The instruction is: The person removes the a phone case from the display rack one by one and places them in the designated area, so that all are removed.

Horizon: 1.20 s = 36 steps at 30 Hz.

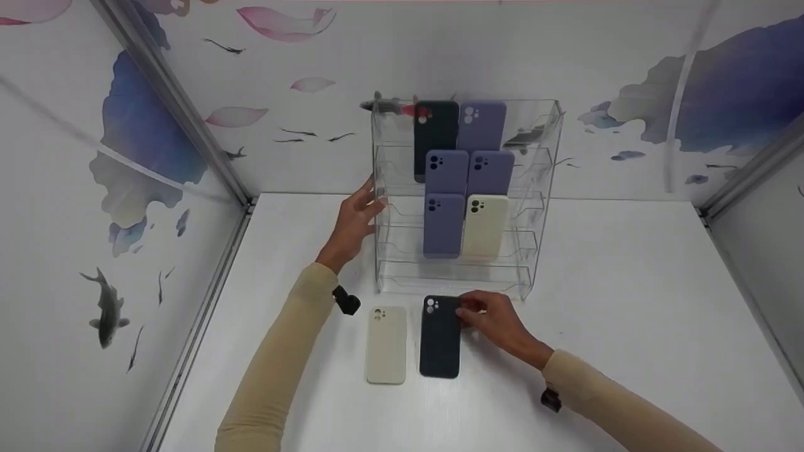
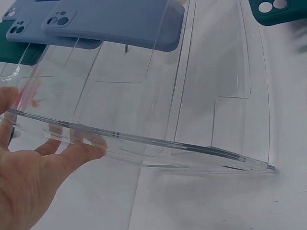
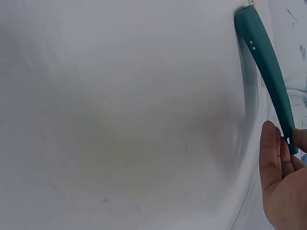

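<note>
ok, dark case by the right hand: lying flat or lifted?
Partly lifted: right hand pinches the dark case at its top edge; right wrist view shows it tilted off the table.

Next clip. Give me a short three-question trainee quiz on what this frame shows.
1. True or false: the right hand pinches the dark case lying on the table.
2. What does the left hand touch? A) the cream case on the table B) the clear rack C) nothing
3. How many cases sit in the rack?

Key
1. True, at its top edge.
2. B, the rack's left side.
3. Six: one dark, four lilac, one cream.
</note>
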### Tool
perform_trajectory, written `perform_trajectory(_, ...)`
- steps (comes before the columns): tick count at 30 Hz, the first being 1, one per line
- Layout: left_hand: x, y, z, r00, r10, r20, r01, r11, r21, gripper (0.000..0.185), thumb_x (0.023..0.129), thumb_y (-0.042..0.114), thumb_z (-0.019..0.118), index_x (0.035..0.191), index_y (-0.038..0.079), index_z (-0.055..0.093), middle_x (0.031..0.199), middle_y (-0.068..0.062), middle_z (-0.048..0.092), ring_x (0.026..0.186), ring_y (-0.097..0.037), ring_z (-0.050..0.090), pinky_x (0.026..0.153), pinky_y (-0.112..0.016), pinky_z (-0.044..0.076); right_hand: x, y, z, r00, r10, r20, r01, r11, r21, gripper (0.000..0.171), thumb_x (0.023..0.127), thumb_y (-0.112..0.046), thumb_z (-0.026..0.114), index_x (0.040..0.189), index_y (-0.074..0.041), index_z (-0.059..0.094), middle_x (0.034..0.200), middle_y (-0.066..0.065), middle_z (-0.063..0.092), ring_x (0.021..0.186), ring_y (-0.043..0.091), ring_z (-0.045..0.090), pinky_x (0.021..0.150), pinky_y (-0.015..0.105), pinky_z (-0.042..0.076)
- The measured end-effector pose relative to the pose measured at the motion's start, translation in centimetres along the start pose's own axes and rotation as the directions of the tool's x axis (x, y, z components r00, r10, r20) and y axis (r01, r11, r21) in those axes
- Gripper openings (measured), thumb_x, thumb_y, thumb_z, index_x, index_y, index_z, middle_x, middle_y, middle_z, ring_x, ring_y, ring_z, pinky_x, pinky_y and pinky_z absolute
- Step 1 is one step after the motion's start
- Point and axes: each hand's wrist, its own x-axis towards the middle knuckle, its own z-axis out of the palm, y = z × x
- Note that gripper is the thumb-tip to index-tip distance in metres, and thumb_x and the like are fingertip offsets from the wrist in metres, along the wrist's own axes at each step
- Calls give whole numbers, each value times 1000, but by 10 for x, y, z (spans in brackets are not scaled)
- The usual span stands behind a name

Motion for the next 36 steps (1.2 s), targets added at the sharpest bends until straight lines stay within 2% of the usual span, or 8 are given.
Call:
perform_trajectory(6,-1,0,0,1000,-2,-3,2,1000,6,74,113,32,66,177,26,28,175,-16,38,156,-34,46,119,-64,45,1,-1,9,999,32,12,-32,999,36,22,98,0,80,121,2,80,95,5,76,85,18,72,71,27,63)
perform_trajectory(14,-3,2,1,1000,0,10,0,1000,-18,72,114,30,65,176,26,30,174,-15,40,156,-34,45,120,-64,44,1,0,21,999,31,8,-31,999,14,21,98,1,79,119,4,81,95,6,77,82,16,71,71,25,61)
perform_trajectory(25,-1,-1,0,1000,8,14,-8,1000,-24,73,114,30,65,176,26,28,175,-16,37,159,-35,42,121,-69,40,3,0,35,998,47,31,-50,994,101,21,98,3,78,118,9,78,94,13,78,75,20,76,63,30,64)
perform_trajectory(36,-2,0,0,1000,12,11,-11,1000,-27,73,114,30,65,176,27,29,174,-16,39,156,-34,47,119,-64,45,7,-10,46,997,63,33,-64,997,51,19,98,3,77,116,9,79,95,13,79,76,18,76,66,27,63)
